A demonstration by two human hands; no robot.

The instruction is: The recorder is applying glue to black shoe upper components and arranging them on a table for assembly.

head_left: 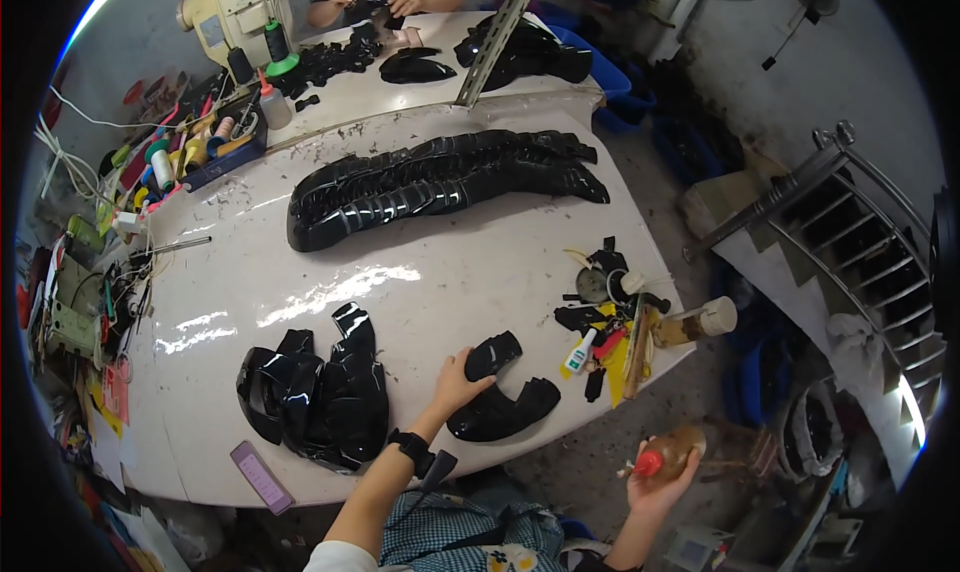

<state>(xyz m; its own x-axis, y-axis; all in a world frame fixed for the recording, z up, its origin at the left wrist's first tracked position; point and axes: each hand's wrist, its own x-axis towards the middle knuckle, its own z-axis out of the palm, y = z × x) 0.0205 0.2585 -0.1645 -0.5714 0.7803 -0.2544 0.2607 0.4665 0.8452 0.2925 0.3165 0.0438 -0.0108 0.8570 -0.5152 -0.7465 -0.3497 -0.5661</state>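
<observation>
A black glossy C-shaped piece (500,412), perhaps leather, lies near the front edge of the white table. My left hand (460,380) grips its upper end, the thumb on top. Off the table's front edge, on the right, my right hand (655,487) is wrapped round a squeeze bottle (682,450) with a red tip and yellow-brown contents, held tilted. Left of my left forearm sits a heap of similar black glossy pieces (330,397). Farther back, a long row of overlapping black pieces (430,187) stretches across the table.
At the table's right edge are a small white bottle (578,357), black scraps and a brownish jar (695,322). A purple phone-like slab (262,478) lies front left. Beyond a metal post (500,42), a co-worker's hands (405,2) work beside a sewing machine (235,22).
</observation>
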